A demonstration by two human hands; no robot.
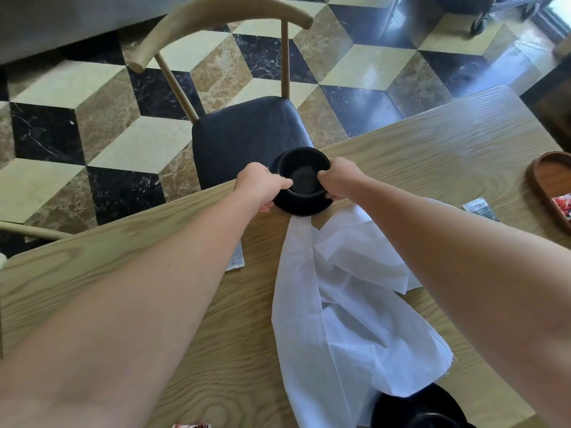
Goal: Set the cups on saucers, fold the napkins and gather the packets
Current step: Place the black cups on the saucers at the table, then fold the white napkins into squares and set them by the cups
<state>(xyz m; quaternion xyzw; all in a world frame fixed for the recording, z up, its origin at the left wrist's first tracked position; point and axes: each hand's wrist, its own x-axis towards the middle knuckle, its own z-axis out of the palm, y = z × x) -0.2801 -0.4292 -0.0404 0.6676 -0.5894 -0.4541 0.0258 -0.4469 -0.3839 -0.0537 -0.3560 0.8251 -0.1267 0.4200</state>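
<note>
The big wooden table [432, 143] fills most of the view, with a chair [247, 131] tucked at its far edge. Across the middle lies a white napkin [333, 304], all crumpled and loose, so the folding is not done yet; one corner of it looks caught under the saucer. At the far edge a black cup [304, 177] sits on a black saucer [304, 208], so this one looks set. The left hand [259, 186] pinches the cup's rim on one side with fingers also on the saucer's edge, and the right hand [338, 180] pinches the rim on the other side. Another black dish [417, 406] peeks out at the near edge, partly under the napkin; I cannot tell if it holds a cup. A brown tray [543, 180] on the right holds a red packet [564, 203]. Other packets are scattered: one by the tray [480, 208], one beside the left arm [236, 257], one at the near edge [191, 425]. Those probably still need gathering.
</note>
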